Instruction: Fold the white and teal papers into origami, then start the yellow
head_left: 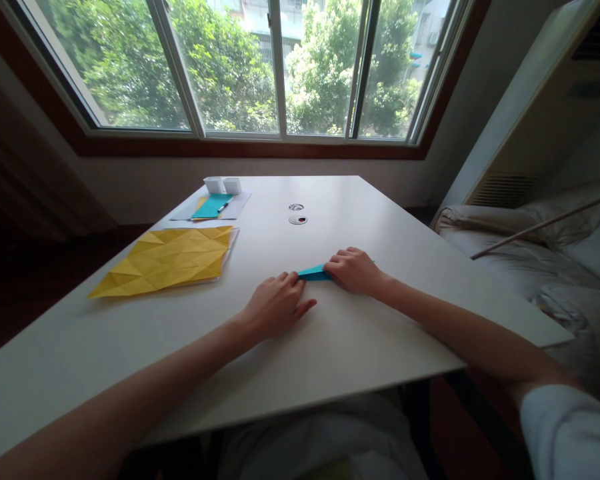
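Observation:
A narrow folded strip of blue paper [312, 273] lies on the white table in front of me. At its left end rests my left hand [275, 303], fingers down on the paper and thumb spread apart, so it is open. My right hand [353, 270] is closed over the right part of the strip, with bent fingers gripping it. A thin blue tip shows just beyond that hand. Both hands cover parts of the paper, and only the stretch between them is plainly visible.
A creased yellow paper sheet [175, 257] lies to the left over white paper. Behind it are a flat blue sheet [211, 205], a pen [223, 207] and two small white containers [223, 185]. Two small round items [298, 220] sit mid-table. A covered sofa [510, 233] stands right.

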Available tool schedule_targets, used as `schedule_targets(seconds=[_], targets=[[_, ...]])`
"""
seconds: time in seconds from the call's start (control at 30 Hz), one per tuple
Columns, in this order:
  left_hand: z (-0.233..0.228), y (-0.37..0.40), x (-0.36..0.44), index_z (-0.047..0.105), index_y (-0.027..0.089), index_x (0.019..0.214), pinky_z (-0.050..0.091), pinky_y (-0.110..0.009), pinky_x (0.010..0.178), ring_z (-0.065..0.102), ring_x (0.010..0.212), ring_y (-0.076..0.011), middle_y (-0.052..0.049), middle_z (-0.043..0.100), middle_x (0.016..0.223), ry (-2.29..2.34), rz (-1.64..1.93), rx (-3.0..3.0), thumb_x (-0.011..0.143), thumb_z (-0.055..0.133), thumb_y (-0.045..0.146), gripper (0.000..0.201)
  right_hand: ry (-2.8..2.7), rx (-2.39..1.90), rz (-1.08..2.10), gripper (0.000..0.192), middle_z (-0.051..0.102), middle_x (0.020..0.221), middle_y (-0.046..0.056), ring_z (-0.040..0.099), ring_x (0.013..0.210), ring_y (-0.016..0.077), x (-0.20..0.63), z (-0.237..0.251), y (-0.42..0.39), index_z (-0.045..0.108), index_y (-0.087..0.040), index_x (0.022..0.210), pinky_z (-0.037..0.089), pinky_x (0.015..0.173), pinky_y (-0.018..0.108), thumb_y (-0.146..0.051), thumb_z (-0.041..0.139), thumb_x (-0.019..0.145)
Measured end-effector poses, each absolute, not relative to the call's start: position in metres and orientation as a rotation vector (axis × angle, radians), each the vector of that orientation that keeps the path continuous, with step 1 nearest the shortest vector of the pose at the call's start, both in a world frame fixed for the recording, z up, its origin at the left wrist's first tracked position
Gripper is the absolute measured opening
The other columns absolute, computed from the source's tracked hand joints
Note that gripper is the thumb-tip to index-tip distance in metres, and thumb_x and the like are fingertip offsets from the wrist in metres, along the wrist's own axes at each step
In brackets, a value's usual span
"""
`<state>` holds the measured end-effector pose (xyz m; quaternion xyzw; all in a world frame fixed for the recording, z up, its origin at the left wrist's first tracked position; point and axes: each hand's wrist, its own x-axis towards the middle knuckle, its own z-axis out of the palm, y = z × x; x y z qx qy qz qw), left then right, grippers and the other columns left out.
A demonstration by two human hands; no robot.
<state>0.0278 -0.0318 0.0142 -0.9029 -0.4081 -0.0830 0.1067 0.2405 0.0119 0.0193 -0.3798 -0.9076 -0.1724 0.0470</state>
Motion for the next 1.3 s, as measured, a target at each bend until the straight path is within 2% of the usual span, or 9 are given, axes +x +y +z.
schedule_targets(seconds=[0.1, 0.17, 0.3, 0.4, 0.47, 0.6, 0.77, 0.97, 1.3], targets=[[0.015, -0.020, 0.021, 0.059, 0.017, 0.098, 0.046, -0.034, 0.074, 0.055, 0.089, -0.0219, -0.010, 0.060, 0.095, -1.253, -0.322, -2.644, 0.091, 0.033, 0.038, 0.034, -2.783, -1.168, -0.444, 0.027, 0.067, 0.083, 0.008, 0.058, 0.077, 0.0192, 0.243, 0.016, 0.013, 0.064, -0.019, 0.088, 0.033, 0.068, 0.030, -0.024, 0.037, 0.090], [0.012, -0.012, 0.015, 0.056, 0.016, 0.109, 0.044, -0.036, 0.083, 0.054, 0.099, -0.0227, -0.011, 0.059, 0.108, -1.248, -0.329, -2.691, 0.091, 0.032, 0.033, 0.034, -2.785, -1.168, -0.383, 0.029, 0.068, 0.087, 0.007, 0.059, 0.079, 0.0192, 0.245, 0.015, 0.013, 0.064, -0.020, 0.094, 0.035, 0.070, 0.030, -0.028, 0.036, 0.091], [0.003, -0.008, 0.008, 0.032, 0.008, 0.134, 0.031, -0.038, 0.100, 0.033, 0.128, -0.0247, -0.018, 0.035, 0.139, -1.217, -0.072, -2.896, 0.091, 0.028, 0.044, 0.057, -2.759, -1.181, -0.281, 0.031, 0.066, 0.101, 0.007, 0.061, 0.088, 0.0206, 0.249, 0.014, 0.012, 0.062, -0.021, 0.103, 0.039, 0.077, 0.031, -0.036, 0.038, 0.090], [-0.002, -0.015, 0.012, 0.018, 0.006, 0.140, 0.024, -0.043, 0.103, 0.018, 0.134, -0.0263, -0.019, 0.018, 0.145, -1.323, 0.076, -2.930, 0.090, 0.017, 0.054, 0.070, -2.721, -1.175, -0.206, 0.034, 0.064, 0.106, 0.010, 0.060, 0.094, 0.0222, 0.247, 0.011, 0.012, 0.061, -0.018, 0.103, 0.040, 0.082, 0.034, -0.038, 0.038, 0.090], [-0.002, -0.021, 0.016, 0.014, 0.005, 0.140, 0.020, -0.045, 0.104, 0.013, 0.135, -0.0274, -0.019, 0.012, 0.146, -1.383, 0.103, -2.929, 0.088, 0.013, 0.058, 0.075, -2.682, -1.132, -0.135, 0.038, 0.062, 0.111, 0.012, 0.056, 0.104, 0.0225, 0.242, 0.008, 0.011, 0.059, -0.015, 0.107, 0.040, 0.089, 0.035, -0.037, 0.034, 0.091], [-0.003, -0.025, 0.021, 0.014, 0.000, 0.140, 0.017, -0.042, 0.106, 0.011, 0.135, -0.0283, -0.021, 0.011, 0.145, -1.418, 0.085, -2.922, 0.086, 0.013, 0.061, 0.081, -2.701, -1.061, 0.069, 0.054, 0.042, 0.136, 0.013, 0.032, 0.129, 0.0235, 0.230, -0.001, 0.010, 0.039, -0.011, 0.132, 0.028, 0.104, 0.038, -0.045, 0.026, 0.092], [-0.005, -0.023, 0.020, 0.015, 0.000, 0.139, 0.017, -0.039, 0.107, 0.010, 0.135, -0.0273, -0.022, 0.011, 0.145, -1.395, 0.093, -2.943, 0.086, 0.015, 0.062, 0.082, -2.829, -1.188, 0.328, 0.075, 0.014, 0.147, 0.012, 0.011, 0.136, 0.0251, 0.223, -0.009, 0.012, 0.016, -0.011, 0.141, 0.011, 0.109, 0.045, -0.061, 0.018, 0.086], [-0.004, -0.023, 0.021, 0.014, 0.000, 0.140, 0.015, -0.036, 0.108, 0.010, 0.135, -0.0256, -0.020, 0.012, 0.145, -1.430, 0.150, -2.913, 0.085, 0.015, 0.063, 0.083, -2.781, -1.377, 0.445, 0.082, 0.006, 0.149, 0.010, 0.004, 0.136, 0.0242, 0.232, -0.006, 0.020, 0.009, -0.013, 0.143, 0.005, 0.110, 0.045, -0.068, 0.014, 0.082], [0.000, -0.027, 0.020, 0.014, 0.001, 0.140, 0.020, -0.039, 0.106, 0.014, 0.134, -0.0272, -0.019, 0.011, 0.145, -1.489, 0.221, -2.846, 0.086, 0.017, 0.061, 0.081, -2.702, -1.620, 0.437, 0.083, 0.005, 0.149, 0.005, 0.004, 0.136, 0.0252, 0.267, -0.006, 0.037, 0.006, -0.017, 0.143, 0.008, 0.109, 0.046, -0.070, 0.009, 0.079]])
